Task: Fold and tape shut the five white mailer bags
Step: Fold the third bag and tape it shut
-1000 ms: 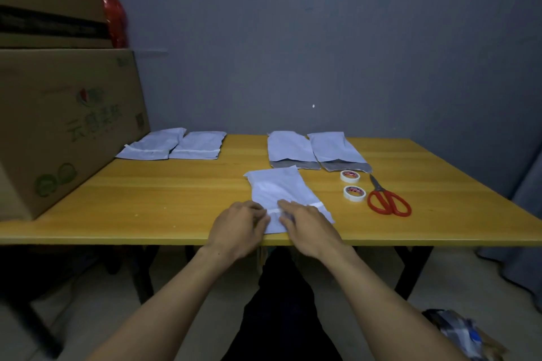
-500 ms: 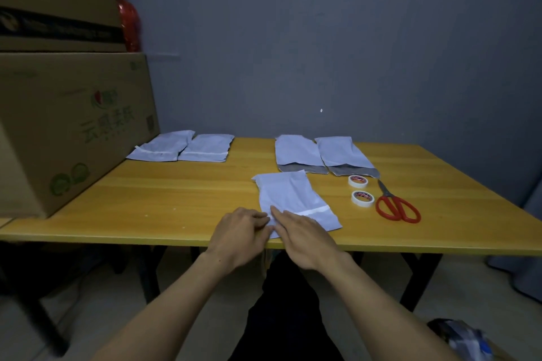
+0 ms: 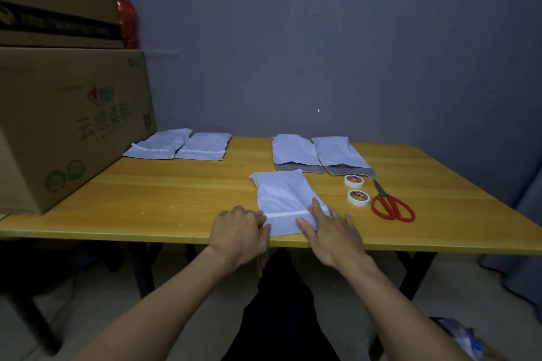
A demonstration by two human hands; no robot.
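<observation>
A white mailer bag (image 3: pixel 283 196) lies near the front edge of the yellow table (image 3: pixel 164 199), its near end folded over with a white strip across it. My left hand (image 3: pixel 237 231) rests at the fold's left corner, fingers curled against the bag's edge. My right hand (image 3: pixel 328 228) presses flat on the fold's right side with straight fingers. Two folded bags (image 3: pixel 159 143) (image 3: pixel 203 146) lie at the back left. Two unfolded bags (image 3: pixel 293 152) (image 3: pixel 340 155) with grey open ends lie at the back middle. Two tape rolls (image 3: pixel 354 180) (image 3: pixel 358 197) sit right of the bag.
Red-handled scissors (image 3: pixel 391 205) lie right of the tape rolls. Large cardboard boxes (image 3: pixel 67 126) are stacked at the table's left end, with a red object (image 3: pixel 127 20) behind them. A grey wall stands behind the table.
My right hand slid to the right along the fold, away from my left hand. The camera view shifted slightly.
</observation>
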